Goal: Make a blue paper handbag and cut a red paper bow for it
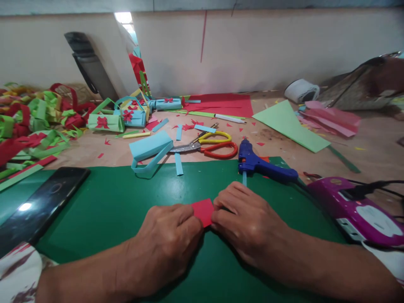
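1. a small, flat piece of bright red paper point(203, 211) is held over the dark green, smooth mat point(110, 219), between the two hands, nearer the mat's near edge than the glue gun.
2. the left hand point(172, 240) pinches the paper's left side, thumb and curled fingers together; the right hand point(248, 221) pinches its right edge, thumb against bent fingers.
3. a blue plastic glue gun point(268, 168) with a pale stick lies at the mat's far right corner, beyond the right hand.
4. a light blue folded paper bag point(150, 145) with a strap handle straddles the mat's far edge; just beside it, a narrow light blue paper strip point(178, 165) crosses that edge.
5. metal scissors with yellow and orange handles point(217, 151) lie beyond the mat's far edge, on the brown table point(277, 147).
6. a black, shiny phone point(47, 202) lies on the mat's left part, its far end by the far edge.
7. a glossy magenta power socket box point(356, 210) sits by the mat's right edge.
8. toward the table's far edge lie a broad red paper sheet point(225, 103) and a slim white pen point(229, 119); a heap of red and green paper pieces point(34, 122) fills the far left.
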`<state>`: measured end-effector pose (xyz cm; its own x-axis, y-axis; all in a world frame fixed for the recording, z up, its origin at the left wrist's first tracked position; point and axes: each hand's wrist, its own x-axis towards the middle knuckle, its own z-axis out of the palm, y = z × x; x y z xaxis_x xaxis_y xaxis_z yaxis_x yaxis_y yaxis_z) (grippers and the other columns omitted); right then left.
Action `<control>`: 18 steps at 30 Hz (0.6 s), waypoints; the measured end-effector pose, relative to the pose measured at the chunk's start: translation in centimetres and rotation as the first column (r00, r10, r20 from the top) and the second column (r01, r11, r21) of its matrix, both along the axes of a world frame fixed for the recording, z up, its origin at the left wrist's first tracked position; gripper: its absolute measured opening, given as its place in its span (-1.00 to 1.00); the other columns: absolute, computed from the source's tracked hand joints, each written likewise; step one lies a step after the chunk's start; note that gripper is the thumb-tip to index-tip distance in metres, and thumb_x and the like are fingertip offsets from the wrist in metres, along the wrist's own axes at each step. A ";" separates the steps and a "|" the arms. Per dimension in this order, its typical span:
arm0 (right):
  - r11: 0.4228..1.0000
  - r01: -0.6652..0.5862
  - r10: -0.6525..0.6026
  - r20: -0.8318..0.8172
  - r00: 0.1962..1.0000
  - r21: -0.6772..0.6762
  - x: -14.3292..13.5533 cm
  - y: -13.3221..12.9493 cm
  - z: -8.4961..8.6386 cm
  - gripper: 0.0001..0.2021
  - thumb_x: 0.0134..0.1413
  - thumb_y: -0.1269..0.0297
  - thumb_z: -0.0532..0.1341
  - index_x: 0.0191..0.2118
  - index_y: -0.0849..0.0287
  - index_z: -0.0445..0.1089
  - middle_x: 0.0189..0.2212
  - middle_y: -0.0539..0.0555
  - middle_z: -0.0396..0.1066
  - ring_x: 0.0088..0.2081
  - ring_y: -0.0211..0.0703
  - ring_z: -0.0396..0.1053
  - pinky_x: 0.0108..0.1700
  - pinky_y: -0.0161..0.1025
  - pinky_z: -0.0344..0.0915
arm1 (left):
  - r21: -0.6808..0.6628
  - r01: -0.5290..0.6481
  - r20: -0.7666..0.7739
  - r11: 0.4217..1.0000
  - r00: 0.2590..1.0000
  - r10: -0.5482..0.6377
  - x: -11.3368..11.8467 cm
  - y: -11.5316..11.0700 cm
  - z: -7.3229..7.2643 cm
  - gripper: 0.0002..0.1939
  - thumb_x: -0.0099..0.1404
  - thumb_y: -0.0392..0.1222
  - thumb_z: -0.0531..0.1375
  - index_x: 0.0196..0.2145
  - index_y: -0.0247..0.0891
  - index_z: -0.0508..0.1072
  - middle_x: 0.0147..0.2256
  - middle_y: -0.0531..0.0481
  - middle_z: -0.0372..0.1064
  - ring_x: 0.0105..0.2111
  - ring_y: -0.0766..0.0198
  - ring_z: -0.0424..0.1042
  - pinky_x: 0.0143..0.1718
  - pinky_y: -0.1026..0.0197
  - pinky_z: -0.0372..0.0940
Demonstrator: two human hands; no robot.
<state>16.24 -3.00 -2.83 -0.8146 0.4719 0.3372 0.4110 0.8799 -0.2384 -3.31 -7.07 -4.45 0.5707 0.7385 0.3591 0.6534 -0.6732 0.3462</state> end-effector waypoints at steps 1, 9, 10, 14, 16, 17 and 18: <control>0.998 0.025 -0.024 0.015 1.000 -0.052 -0.1 0.0 -0.1 -0.77 0.13 0.50 0.05 -0.52 0.23 0.29 -0.52 0.04 0.26 -0.44 -0.21 0.12 -0.33 -0.19 0.06 | -0.078 -0.028 0.042 0.997 0.999 0.032 0.1 0.0 -0.1 -0.81 0.27 -0.38 0.03 -0.49 -0.28 0.30 -0.56 0.08 0.18 -0.58 0.38 0.12 -0.57 0.27 -0.02; 0.953 0.115 -0.093 0.091 0.991 -0.279 -0.6 0.0 0.9 -0.85 0.12 0.40 0.11 -0.45 0.17 0.36 -0.45 0.02 0.30 -0.34 -0.17 0.21 -0.17 -0.12 0.04 | -0.306 -0.063 0.192 0.950 0.973 0.126 0.1 -0.1 0.9 -0.85 0.27 -0.32 0.06 -0.45 -0.29 0.36 -0.48 0.00 0.34 -0.44 0.32 0.30 -0.41 0.27 0.18; 0.951 0.121 -0.095 0.104 0.990 -0.286 -0.7 0.0 1.0 -0.84 0.12 0.40 0.11 -0.45 0.16 0.36 -0.45 0.01 0.30 -0.34 -0.16 0.21 -0.15 -0.10 0.03 | -0.302 -0.064 0.195 0.951 0.972 0.128 0.1 -0.1 0.9 -0.85 0.27 -0.31 0.06 -0.44 -0.29 0.37 -0.47 0.00 0.35 -0.44 0.31 0.30 -0.41 0.27 0.18; 0.933 0.180 -0.122 0.199 0.972 -0.310 -1.2 0.2 1.1 -0.78 0.15 0.38 0.08 -0.50 0.17 0.33 -0.47 0.01 0.30 -0.34 -0.16 0.22 -0.07 -0.03 -0.01 | -0.303 -0.090 0.185 0.949 0.971 0.151 0.0 0.0 0.7 -0.86 0.26 -0.31 0.07 -0.43 -0.27 0.39 -0.49 0.01 0.36 -0.47 0.31 0.31 -0.42 0.26 0.19; 0.932 0.208 -0.143 0.225 0.964 -0.297 -1.3 0.4 1.0 -0.77 0.17 0.36 0.07 -0.49 0.17 0.34 -0.47 0.00 0.30 -0.35 -0.16 0.22 -0.04 0.01 -0.03 | -0.309 -0.126 0.172 0.942 0.967 0.186 0.0 0.0 0.5 -0.88 0.25 -0.31 0.08 -0.42 -0.26 0.39 -0.51 0.04 0.35 -0.50 0.33 0.31 -0.45 0.28 0.19; 0.934 0.218 -0.155 0.229 0.961 -0.282 -1.4 0.5 1.0 -0.77 0.16 0.36 0.07 -0.49 0.17 0.34 -0.48 0.00 0.29 -0.36 -0.16 0.22 -0.03 0.03 -0.05 | -0.309 -0.144 0.170 0.940 0.964 0.204 0.0 0.0 0.5 -0.91 0.24 -0.31 0.09 -0.40 -0.25 0.38 -0.51 0.05 0.36 -0.51 0.33 0.31 -0.47 0.29 0.18; 0.937 0.224 -0.165 0.227 0.960 -0.267 -1.4 0.6 1.0 -0.78 0.16 0.36 0.07 -0.49 0.17 0.34 -0.48 0.00 0.29 -0.37 -0.16 0.22 -0.02 0.04 -0.06 | -0.299 -0.159 0.175 0.941 0.960 0.218 0.0 0.0 0.4 -0.93 0.23 -0.32 0.10 -0.35 -0.24 0.37 -0.50 0.06 0.36 -0.51 0.34 0.31 -0.48 0.30 0.18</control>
<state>14.81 -2.37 -1.88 -0.7333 0.6799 0.0050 0.6317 0.6841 -0.3646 -3.30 -7.08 -4.03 0.3481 0.9123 0.2157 0.6550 -0.4013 0.6402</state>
